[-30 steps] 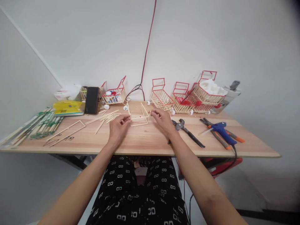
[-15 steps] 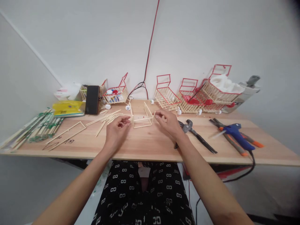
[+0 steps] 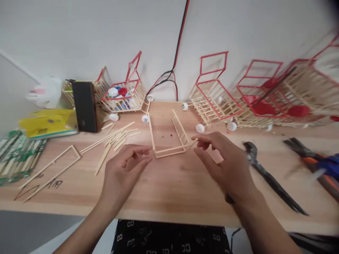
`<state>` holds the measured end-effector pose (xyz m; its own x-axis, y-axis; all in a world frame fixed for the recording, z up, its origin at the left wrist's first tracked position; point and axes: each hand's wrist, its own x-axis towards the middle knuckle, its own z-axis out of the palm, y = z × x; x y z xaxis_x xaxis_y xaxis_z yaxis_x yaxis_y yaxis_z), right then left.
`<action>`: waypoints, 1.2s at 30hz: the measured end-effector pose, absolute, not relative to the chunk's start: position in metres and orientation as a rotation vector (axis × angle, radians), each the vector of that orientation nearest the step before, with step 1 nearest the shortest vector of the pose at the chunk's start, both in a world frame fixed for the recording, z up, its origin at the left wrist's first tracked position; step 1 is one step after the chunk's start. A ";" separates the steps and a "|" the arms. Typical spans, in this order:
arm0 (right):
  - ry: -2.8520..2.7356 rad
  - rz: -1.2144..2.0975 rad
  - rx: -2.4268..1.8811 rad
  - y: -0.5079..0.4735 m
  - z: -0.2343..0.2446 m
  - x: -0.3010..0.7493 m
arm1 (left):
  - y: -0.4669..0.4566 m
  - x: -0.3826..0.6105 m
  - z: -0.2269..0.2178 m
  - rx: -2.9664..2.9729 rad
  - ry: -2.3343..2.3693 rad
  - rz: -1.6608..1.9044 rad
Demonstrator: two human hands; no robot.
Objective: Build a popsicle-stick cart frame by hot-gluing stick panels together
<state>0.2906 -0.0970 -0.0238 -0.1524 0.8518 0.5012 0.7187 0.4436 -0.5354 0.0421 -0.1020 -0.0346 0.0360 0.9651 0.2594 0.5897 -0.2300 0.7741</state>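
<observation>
– Left hand [image 3: 127, 169] and right hand [image 3: 225, 162] have moved lower in the picture. Any danger?
– Right fingertips are pinched on one corner of the stick frame [image 3: 171, 153], picture centre; left fingers are parted, contact unclear. Uneven push may break that joint.

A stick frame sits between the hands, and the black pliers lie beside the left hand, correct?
The black pliers lie beside the right hand, not the left hand, as the head view shows; the stick frame does sit between the hands.
</observation>
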 end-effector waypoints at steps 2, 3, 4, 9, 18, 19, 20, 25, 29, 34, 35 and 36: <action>-1.943 0.240 -1.378 -0.098 -0.023 0.291 | -0.102 0.043 -0.036 1.838 1.573 1.070; -1.956 0.257 -1.411 -0.098 -0.023 0.291 | -0.103 0.043 -0.037 1.856 1.577 1.078; -1.963 0.272 -1.444 -0.098 -0.022 0.292 | -0.103 0.044 -0.037 1.893 1.575 1.089; -2.025 0.377 -1.525 -0.095 -0.022 0.298 | -0.101 0.044 -0.037 2.010 1.502 1.073; -2.131 0.405 -1.458 -0.089 -0.018 0.310 | -0.093 0.048 -0.031 2.161 1.343 0.990; -2.134 0.409 -1.443 -0.088 -0.018 0.310 | -0.093 0.049 -0.030 2.174 1.349 0.986; -2.138 0.412 -1.426 -0.088 -0.018 0.310 | -0.093 0.050 -0.029 2.185 1.351 0.987; -2.107 0.441 -1.418 -0.087 -0.017 0.310 | -0.091 0.052 -0.029 2.201 1.347 0.987; -2.105 0.461 -1.463 -0.090 -0.019 0.309 | -0.091 0.053 -0.029 2.178 1.338 1.005; -1.954 0.499 -1.562 -0.094 -0.016 0.302 | -0.092 0.054 -0.030 2.124 1.362 1.025; -1.930 0.500 -1.572 -0.095 -0.016 0.301 | -0.091 0.054 -0.030 2.119 1.365 1.036; -1.914 0.497 -1.573 -0.095 -0.015 0.301 | -0.091 0.054 -0.031 2.122 1.361 1.053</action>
<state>0.3005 -0.0948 -0.0148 -0.1127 0.9703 0.2140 0.7434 0.2253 -0.6297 0.0540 -0.0913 -0.0307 0.2395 0.8954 0.3754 0.5881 -0.4414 0.6777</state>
